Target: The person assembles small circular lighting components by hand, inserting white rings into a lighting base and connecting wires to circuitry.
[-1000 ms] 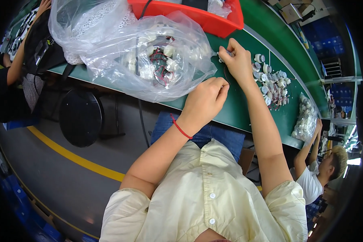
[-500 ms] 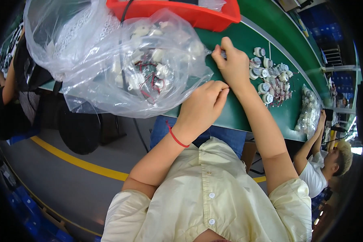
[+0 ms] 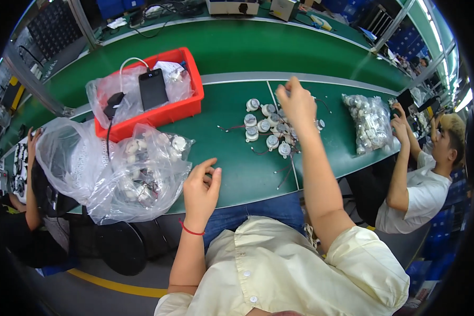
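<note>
My right hand [image 3: 298, 107] is over the far side of a loose group of small round white motors [image 3: 263, 126] with thin dark and red wires. Its fingers are curled in, and anything between them is hidden. My left hand [image 3: 200, 189] hovers near the bench's front edge, right of a clear plastic bag [image 3: 116, 203]. Its fingers are loosely bent with the thumb apart, and nothing shows in them. Inside the bag lie more white motors [image 3: 179, 142] with wires.
A red bin [image 3: 194, 79] holding plastic bags and a black phone [image 3: 152, 88] on a cable stands at the back left. A second bag [image 3: 97, 163] has small white parts. A filled clear bag [image 3: 371, 124] lies right, beside a seated co-worker [image 3: 421, 174].
My hands have separated, the right one going out over the motors and the left one staying near the plastic bag. The view has lifted, showing more of the bench.
</note>
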Tool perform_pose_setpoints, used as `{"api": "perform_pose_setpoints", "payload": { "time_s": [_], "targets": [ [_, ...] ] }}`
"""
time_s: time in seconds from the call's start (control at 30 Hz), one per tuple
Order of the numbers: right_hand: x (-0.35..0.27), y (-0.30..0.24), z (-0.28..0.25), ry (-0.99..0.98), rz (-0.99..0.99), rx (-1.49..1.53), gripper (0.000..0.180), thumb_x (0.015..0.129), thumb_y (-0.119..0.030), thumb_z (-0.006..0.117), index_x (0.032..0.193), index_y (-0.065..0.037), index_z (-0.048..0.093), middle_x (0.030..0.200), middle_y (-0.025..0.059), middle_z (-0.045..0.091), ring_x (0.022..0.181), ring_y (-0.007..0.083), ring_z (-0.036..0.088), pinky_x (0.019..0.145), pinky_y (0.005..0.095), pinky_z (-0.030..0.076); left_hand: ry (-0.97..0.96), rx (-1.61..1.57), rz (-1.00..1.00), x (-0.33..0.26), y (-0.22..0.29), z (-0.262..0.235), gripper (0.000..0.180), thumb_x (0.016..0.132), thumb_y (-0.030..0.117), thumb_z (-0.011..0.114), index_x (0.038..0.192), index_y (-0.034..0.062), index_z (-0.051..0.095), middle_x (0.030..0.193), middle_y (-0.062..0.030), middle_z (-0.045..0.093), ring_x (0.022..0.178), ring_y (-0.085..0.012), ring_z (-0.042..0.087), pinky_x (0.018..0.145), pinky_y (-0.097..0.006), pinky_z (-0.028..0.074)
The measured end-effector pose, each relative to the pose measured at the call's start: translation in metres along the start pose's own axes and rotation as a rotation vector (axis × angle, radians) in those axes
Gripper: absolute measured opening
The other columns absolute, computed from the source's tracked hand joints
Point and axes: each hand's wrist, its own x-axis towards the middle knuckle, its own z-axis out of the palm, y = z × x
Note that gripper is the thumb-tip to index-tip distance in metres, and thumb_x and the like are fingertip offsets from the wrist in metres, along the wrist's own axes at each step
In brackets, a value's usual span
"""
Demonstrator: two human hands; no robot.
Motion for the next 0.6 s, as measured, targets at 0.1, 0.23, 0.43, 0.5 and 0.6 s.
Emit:
{"api": "perform_pose_setpoints", "payload": {
  "time_s": [0.1, 0.23, 0.43, 0.5, 0.6],
  "targets": [
    [0.004, 0.04, 0.005, -0.265, 0.008, -0.2, 0.031, 0.092, -0.036, 0.055, 0.092, -0.005, 0.056, 0.081, 0.0235, 0.067, 0.081, 0.0436, 0.066, 0.07, 0.0529, 0.051, -0.125, -0.049, -0.039, 0.001, 0.001, -0.004, 0.019, 0.092, 0.01, 0.065, 0.107, 0.0003, 0.068, 0.085, -0.0104, 0.065, 0.06, -0.0131, 0.059, 0.052, -0.025, 0.046],
    [-0.006, 0.021, -0.018, -0.093, -0.25, -0.373, 0.037, 0.083, -0.04, 0.071, 0.091, -0.005, 0.065, 0.09, 0.0179, 0.059, 0.087, 0.0355, 0.059, 0.069, 0.0451, 0.049, -0.245, -0.061, -0.039, -0.016, 0.027, -0.045, 0.018, 0.091, 0.003, 0.061, 0.106, 0.0004, 0.069, 0.082, -0.0072, 0.067, 0.072, -0.0121, 0.061, 0.063, -0.024, 0.047],
    [-0.056, -0.123, -0.061, -0.211, -0.676, 0.636, 0.014, 0.085, -0.009, 0.063, 0.095, -0.001, 0.06, 0.094, 0.0169, 0.056, 0.094, 0.0359, 0.052, 0.083, 0.0444, 0.043, 0.372, 0.467, 0.255, -0.025, 0.054, -0.116, 0.011, 0.085, -0.003, 0.062, 0.094, -0.0002, 0.068, 0.089, -0.0136, 0.068, 0.082, -0.0273, 0.065, 0.072, -0.035, 0.051],
    [-0.094, -0.163, -0.042, -0.614, -0.914, 0.916, 0.008, 0.089, -0.004, 0.057, 0.094, 0.002, 0.059, 0.097, 0.0181, 0.06, 0.096, 0.0359, 0.059, 0.085, 0.0422, 0.048, 0.299, 0.672, 0.223, -0.024, 0.039, -0.125, 0.008, 0.083, 0.0, 0.063, 0.091, 0.0003, 0.066, 0.091, -0.0138, 0.065, 0.086, -0.0316, 0.062, 0.076, -0.04, 0.05],
    [-0.13, -0.198, 0.002, -0.898, -0.951, 0.897, 0.018, 0.085, -0.001, 0.052, 0.102, 0.002, 0.059, 0.102, 0.0221, 0.061, 0.099, 0.0396, 0.06, 0.086, 0.0442, 0.048, 0.139, 0.793, 0.067, -0.028, 0.022, -0.122, 0.01, 0.082, 0.004, 0.063, 0.091, -0.0017, 0.066, 0.092, -0.0145, 0.065, 0.089, -0.0343, 0.063, 0.079, -0.042, 0.05]
  ]
}}
